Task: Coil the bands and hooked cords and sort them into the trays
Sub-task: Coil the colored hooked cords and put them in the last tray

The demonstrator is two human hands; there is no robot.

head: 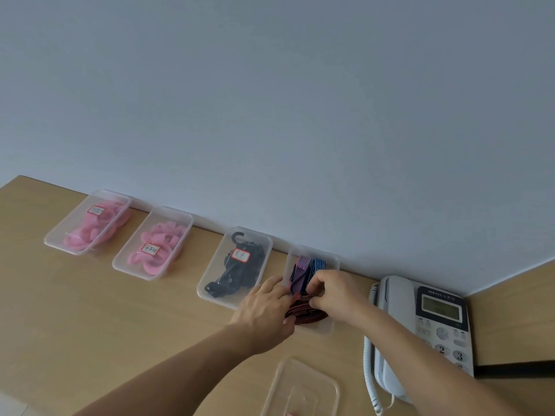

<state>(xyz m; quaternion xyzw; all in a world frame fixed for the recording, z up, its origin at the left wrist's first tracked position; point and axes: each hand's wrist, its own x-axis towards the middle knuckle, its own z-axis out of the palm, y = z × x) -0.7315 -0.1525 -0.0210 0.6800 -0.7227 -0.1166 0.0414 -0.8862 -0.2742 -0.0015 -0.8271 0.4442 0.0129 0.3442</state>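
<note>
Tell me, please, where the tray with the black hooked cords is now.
In the head view, the tray of black hooked cords stands third from the left along the wall, between a tray of pink bands and the striped-cord tray.

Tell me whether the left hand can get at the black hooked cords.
Probably yes: the black cords lie in an open tray just beside the left hand, nothing between, though it holds the red coil.

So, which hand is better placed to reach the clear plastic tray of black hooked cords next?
Probably left: the left hand is just beside that tray; the right hand is farther, holding striped elastic bands.
</note>
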